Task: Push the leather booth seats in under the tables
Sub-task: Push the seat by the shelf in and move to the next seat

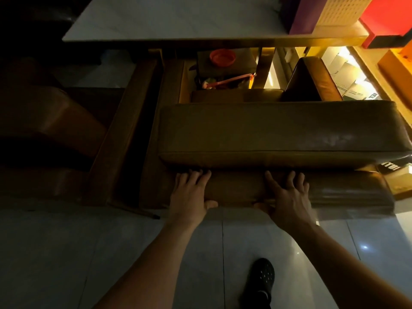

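Both hands are pressing flat on the near edge of the brown leather booth seat (278, 134). The left hand (191, 195) is spreading its fingers across the top of the lower cushion (236, 188), thumb hooking round the front edge; the right hand (287, 197) is doing the same further along, fingers splayed, thumb curling under. Neither is clenching, just palms bearing on the leather.

The seat is sitting low on the pale tiled floor (66, 253), its thick upper cushion lying between the hands and the white table (167, 21), whose edge is overhanging the far side. Beyond the seat, clutter is crowding the space beneath the table: an orange bowl (222, 57) resting on a dark box, a pinkish stick-like thing (231, 80) lying across some dark shapes, and gold-coloured table legs (264, 68) standing right behind the cushion. Another leather backrest (312, 79) is rising at the far right, and a wooden frame (124, 130) is running alongside the seat on the left.

Writing is scarce: white letters on a dark item (390, 167) at the seat's right corner are looking like "TUI", but they are cut off. The left side is sinking into shadow, the brown shapes there hard to make out. A black perforated shoe (260, 279) is planting on the tiles below.
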`<state>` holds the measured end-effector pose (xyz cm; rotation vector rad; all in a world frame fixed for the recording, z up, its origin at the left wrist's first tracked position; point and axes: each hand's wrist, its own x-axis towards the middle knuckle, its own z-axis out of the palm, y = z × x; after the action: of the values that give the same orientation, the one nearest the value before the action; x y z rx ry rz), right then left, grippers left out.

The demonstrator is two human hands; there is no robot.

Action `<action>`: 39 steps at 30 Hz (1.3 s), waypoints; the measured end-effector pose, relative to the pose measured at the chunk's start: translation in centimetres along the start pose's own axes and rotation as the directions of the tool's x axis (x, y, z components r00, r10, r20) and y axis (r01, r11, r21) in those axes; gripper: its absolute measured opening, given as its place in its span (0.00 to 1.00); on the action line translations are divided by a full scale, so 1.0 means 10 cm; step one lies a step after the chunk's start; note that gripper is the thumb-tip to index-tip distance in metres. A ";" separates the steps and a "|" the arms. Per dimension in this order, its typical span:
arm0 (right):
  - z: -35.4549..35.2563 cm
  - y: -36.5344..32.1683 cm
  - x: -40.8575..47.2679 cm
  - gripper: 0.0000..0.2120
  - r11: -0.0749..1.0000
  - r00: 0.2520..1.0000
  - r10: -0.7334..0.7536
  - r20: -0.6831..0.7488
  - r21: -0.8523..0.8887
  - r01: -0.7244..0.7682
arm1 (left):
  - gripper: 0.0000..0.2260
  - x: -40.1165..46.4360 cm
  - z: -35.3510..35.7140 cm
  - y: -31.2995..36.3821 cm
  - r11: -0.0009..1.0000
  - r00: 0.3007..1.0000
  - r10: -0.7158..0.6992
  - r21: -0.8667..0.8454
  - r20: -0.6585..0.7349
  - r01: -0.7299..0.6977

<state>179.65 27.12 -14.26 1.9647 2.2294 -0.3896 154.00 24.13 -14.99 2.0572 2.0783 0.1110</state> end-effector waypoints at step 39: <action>-0.04 -0.01 0.32 0.42 1.000 0.999 -0.013 0.035 -0.010 0.013 | 0.38 0.29 0.01 -0.02 0.999 1.000 -0.007 -0.042 -0.025 0.006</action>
<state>179.11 30.31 -14.72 1.9240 2.2195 -0.4107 153.79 26.95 -15.46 2.0348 2.0791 0.1781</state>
